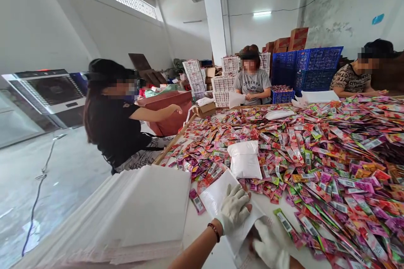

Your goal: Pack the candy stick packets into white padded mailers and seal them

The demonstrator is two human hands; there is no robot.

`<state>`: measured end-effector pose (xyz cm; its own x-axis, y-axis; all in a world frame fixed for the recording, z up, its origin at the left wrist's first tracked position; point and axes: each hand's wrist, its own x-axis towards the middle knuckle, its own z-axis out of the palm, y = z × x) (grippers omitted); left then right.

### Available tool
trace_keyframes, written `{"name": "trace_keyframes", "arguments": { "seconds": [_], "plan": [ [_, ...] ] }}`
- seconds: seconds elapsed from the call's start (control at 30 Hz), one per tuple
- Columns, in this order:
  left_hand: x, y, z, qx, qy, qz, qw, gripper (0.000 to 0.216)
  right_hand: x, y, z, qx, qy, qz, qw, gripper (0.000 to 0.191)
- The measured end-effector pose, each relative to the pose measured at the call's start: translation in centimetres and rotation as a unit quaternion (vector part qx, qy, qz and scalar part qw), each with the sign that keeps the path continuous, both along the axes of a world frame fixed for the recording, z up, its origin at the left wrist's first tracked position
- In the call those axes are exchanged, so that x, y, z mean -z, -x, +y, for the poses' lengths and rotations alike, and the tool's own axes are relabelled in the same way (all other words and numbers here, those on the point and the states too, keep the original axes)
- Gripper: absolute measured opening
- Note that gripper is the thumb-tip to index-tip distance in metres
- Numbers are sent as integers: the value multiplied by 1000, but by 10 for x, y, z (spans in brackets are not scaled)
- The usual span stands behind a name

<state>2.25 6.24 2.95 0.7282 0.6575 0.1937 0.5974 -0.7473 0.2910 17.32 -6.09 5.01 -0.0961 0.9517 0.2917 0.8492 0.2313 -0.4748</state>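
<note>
A white mailer bag [213, 195] lies at a slant on the table in front of me. My left hand [235, 208], in a white glove with bare fingertips, presses on it with fingers stretched out. At the bag's lower right edge, my gloved right hand [268, 243] is closed on the bag, its fingertips partly hidden. Just beyond lies a filled, sealed white mailer bag [244, 160] on top of colourful snack sachets [315, 168]. To my left stands a tall stack of flat white mailer bags [142, 214].
Sachets are heaped over the table. One person [116, 113] sits at the left, another [254, 80] stands across, and a third [353, 71] works at the right. Blue crates [318, 61], white crates [221, 88], a red bin [170, 111] and an air cooler [53, 92] stand around.
</note>
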Motion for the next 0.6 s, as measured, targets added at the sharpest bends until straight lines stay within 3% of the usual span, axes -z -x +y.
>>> {"name": "trace_keyframes", "arguments": {
  "seconds": [0.17,0.33,0.47,0.6],
  "plan": [
    [12,-13,-13,-39,-16,51,998,50,42,-58,-18,31,43,10,999,39],
    [17,-15,-31,-32,-28,96,994,53,66,-60,-8,73,82,-41,993,40],
    [24,-8,-37,-5,-37,89,995,50,63,-52,1,85,92,-23,992,35],
    [24,-8,-38,4,-56,61,997,50,44,-56,3,80,60,-2,995,23]
  ]
}}
